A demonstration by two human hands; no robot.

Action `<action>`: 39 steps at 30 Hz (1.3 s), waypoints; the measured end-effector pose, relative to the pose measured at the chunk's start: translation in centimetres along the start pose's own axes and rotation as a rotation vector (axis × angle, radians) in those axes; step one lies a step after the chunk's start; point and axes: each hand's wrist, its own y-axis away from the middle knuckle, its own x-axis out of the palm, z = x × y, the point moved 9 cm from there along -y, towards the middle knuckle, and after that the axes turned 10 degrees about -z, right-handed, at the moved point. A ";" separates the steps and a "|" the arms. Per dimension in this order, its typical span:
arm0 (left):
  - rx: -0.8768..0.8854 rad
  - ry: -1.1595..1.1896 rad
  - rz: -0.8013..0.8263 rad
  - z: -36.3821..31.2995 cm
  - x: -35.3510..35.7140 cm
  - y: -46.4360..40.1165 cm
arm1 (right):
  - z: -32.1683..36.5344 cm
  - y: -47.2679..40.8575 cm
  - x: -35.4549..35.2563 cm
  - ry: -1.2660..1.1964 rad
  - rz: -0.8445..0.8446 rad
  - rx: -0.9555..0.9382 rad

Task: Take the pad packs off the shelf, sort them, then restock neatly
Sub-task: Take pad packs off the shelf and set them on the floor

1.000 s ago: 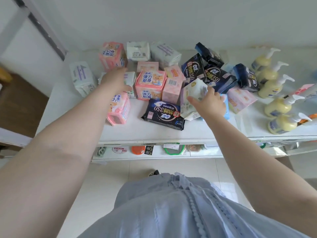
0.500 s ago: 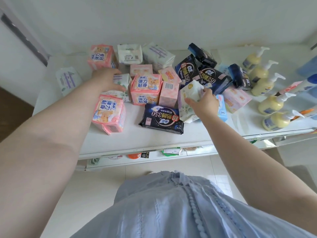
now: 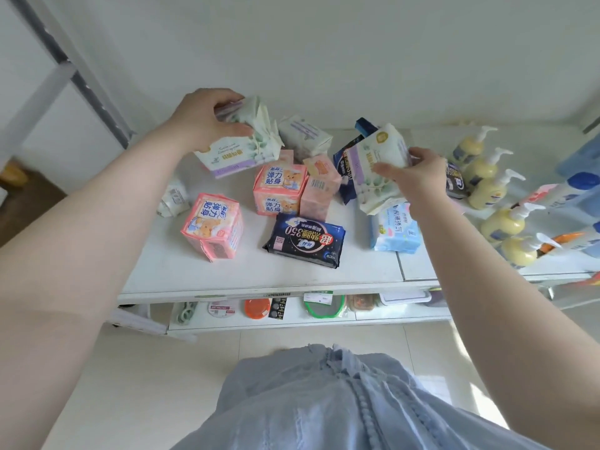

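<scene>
The left hand (image 3: 203, 120) grips a white leaf-print pack (image 3: 242, 147), fingers curled over its top and thumb on its near face; the pack is lifted above the rear left of the shelf (image 3: 259, 274). The right hand (image 3: 418, 175) grips a second white leaf-print pack (image 3: 378, 167), fingers wrapped round its right edge; this pack is held tilted above the shelf, in front of a dark blue pack (image 3: 344, 164) that it partly hides. On the shelf surface, a pink bear-print pack (image 3: 212, 227) stands near the left front, well apart from the held packs. A second pink bear pack (image 3: 281, 190) stands at centre, touching a plain pink pack (image 3: 319, 191) on its right. A dark night-use pack (image 3: 305, 240) lies flat near the front edge, just in front of these two. A light blue pack (image 3: 394, 230) lies below the right hand. A white pack with purple print (image 3: 305, 134) sits at the rear, between the two held packs. Another white pack (image 3: 173, 199) lies at the left edge, partly hidden by the left forearm. Yellow pump bottles (image 3: 487, 186) stand in a row on the right section of the shelf. A lower shelf (image 3: 292, 316) holds small items that are too small to identify.
</scene>
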 end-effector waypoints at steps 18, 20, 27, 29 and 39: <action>-0.267 0.359 -0.055 -12.6 9.2 14.0 | -7.6 7.2 -12.5 -0.062 0.294 -0.100; -0.247 0.348 -0.043 -13.4 9.4 15.3 | -8.7 8.7 -14.0 -0.019 0.314 -0.089; -0.244 0.363 0.043 -13.8 12.3 22.2 | -15.8 15.5 -19.2 0.141 0.252 0.013; -0.229 0.351 0.096 -14.0 13.8 24.8 | -18.2 18.1 -20.3 0.203 0.266 0.017; -0.242 0.241 0.331 -17.8 23.3 32.0 | -27.7 22.8 -28.1 0.361 0.319 0.082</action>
